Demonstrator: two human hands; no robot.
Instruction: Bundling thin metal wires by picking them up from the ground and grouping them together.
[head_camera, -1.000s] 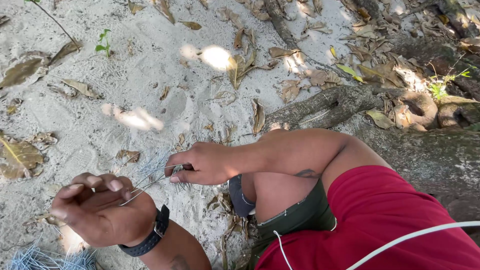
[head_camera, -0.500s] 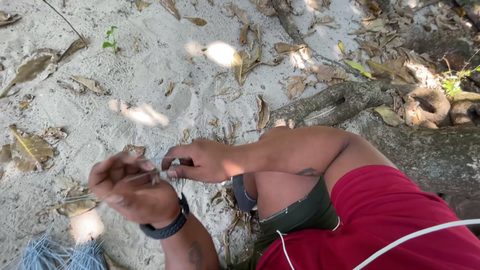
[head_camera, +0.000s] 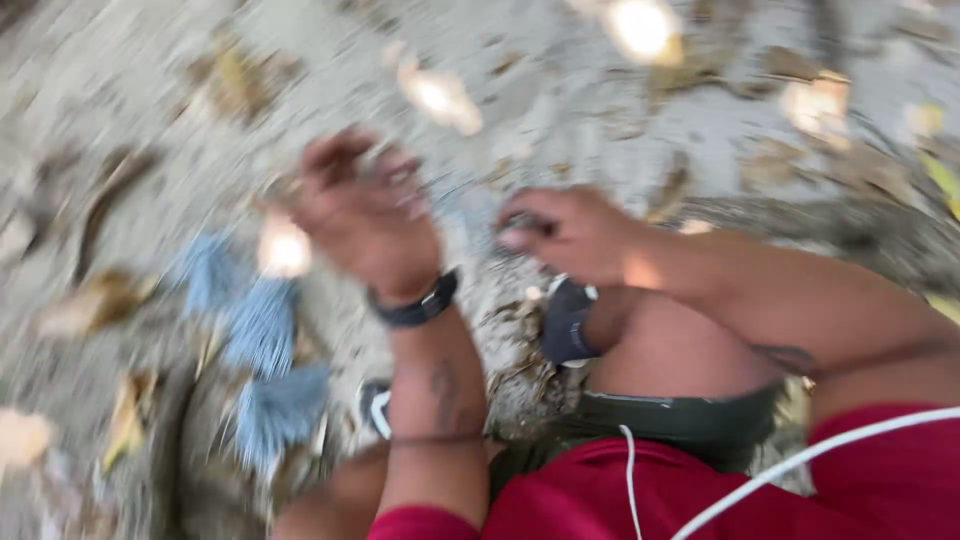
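Note:
The whole head view is smeared by motion. My left hand (head_camera: 365, 215), with a black band (head_camera: 415, 303) on its wrist, is raised over the sand with its fingers curled. My right hand (head_camera: 570, 232) is level with it, a little to the right, its fingers pinched together above my bent knee (head_camera: 670, 350). Faint fine strands (head_camera: 455, 195) run between the two hands; what exactly each finger grips is blurred. Pale blue fibrous bundles (head_camera: 262, 335) lie on the ground left of my left forearm.
Sandy ground (head_camera: 560, 110) with dry leaves (head_camera: 100, 300) and sun patches surrounds me. A dark shoe (head_camera: 567, 322) sits under my right hand. A white cord (head_camera: 800, 465) crosses my red shirt. A root or log edge (head_camera: 860, 235) lies at the right.
The camera has swung down and left, blurring everything. My left hand has risen and moved right, closer to my right hand. The blue bundles are now more fully in view.

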